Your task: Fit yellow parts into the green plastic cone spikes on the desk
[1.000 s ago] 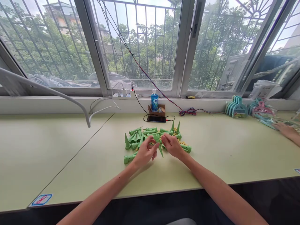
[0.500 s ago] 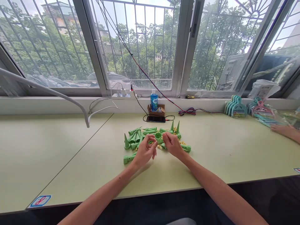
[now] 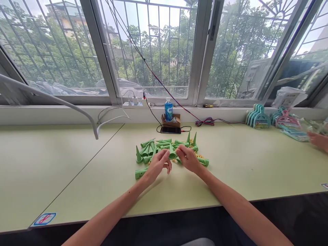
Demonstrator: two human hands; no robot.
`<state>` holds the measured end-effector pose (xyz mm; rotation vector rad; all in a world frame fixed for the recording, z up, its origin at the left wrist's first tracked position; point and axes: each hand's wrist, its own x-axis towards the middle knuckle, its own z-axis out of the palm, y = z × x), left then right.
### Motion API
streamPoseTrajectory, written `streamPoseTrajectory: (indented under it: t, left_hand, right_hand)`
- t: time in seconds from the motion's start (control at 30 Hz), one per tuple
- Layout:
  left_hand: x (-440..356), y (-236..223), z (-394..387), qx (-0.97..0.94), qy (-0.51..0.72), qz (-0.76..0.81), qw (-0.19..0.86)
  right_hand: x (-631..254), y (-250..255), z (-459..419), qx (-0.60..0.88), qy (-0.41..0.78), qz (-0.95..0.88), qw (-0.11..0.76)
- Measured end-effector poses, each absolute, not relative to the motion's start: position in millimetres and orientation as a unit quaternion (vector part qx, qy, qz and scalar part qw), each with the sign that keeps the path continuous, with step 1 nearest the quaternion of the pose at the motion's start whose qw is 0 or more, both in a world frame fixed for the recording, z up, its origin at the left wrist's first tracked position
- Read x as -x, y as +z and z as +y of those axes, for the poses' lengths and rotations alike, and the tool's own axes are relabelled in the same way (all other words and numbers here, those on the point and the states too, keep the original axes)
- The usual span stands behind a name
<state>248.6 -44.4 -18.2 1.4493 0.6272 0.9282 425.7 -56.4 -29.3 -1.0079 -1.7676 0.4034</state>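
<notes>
My left hand (image 3: 160, 163) pinches a green plastic cone-shaped spike (image 3: 172, 152) at its side, the wide open end facing me and the tip pointing up. Close to it on the right, my right hand (image 3: 188, 158) has its fingers pressed together; whatever is in them is hidden. Around and behind both hands lies a loose pile of green tubes (image 3: 149, 151) and cones. Two upright cones (image 3: 194, 138) stand at the right rear, one more upright cone (image 3: 138, 155) at the left. Small yellow pieces (image 3: 199, 156) are scattered among them.
Behind the pile lies a phone (image 3: 170, 130) with a cable, then a blue bottle (image 3: 168, 111) in a small carton (image 3: 176, 123). Coiled wires (image 3: 205, 121) rest at the back. Hangers (image 3: 257, 117) stand far right, near another person's hand (image 3: 318, 140).
In my left hand the green cone has tipped over, from its open end facing up to its tip pointing up. The other person's hand has moved right.
</notes>
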Motion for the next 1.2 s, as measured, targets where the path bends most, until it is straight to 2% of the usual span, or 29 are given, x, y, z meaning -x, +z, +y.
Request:
streamPoseTrajectory:
  t: [0.23, 0.43, 0.67, 0.93, 1.2]
  left_hand:
    - [-247.2, -28.5, -44.6, -0.713, 0.411, 0.282, 0.494]
    - [-249.5, -33.8, -42.7, -0.717, 0.434, 0.286, 0.465]
    - [-252.3, -24.1, -42.5, -0.656, 0.459, 0.295, 0.522]
    - [-250.5, -19.0, -43.4, -0.609, 0.37, 0.284, 0.642]
    - [-247.3, -23.0, -41.2, -0.643, 0.368, 0.286, 0.608]
  right_hand:
    - [-425.6, -31.3, -54.1, 0.455, 0.156, -0.715, 0.507]
    - [-423.7, -30.1, -53.4, 0.459, 0.148, -0.712, 0.511]
    - [-426.9, -29.0, -53.2, 0.452, 0.149, -0.696, 0.537]
    - [-426.1, -29.1, -53.2, 0.414, 0.168, -0.724, 0.525]
    - [-428.3, -28.1, -53.4, 0.412, 0.167, -0.728, 0.523]
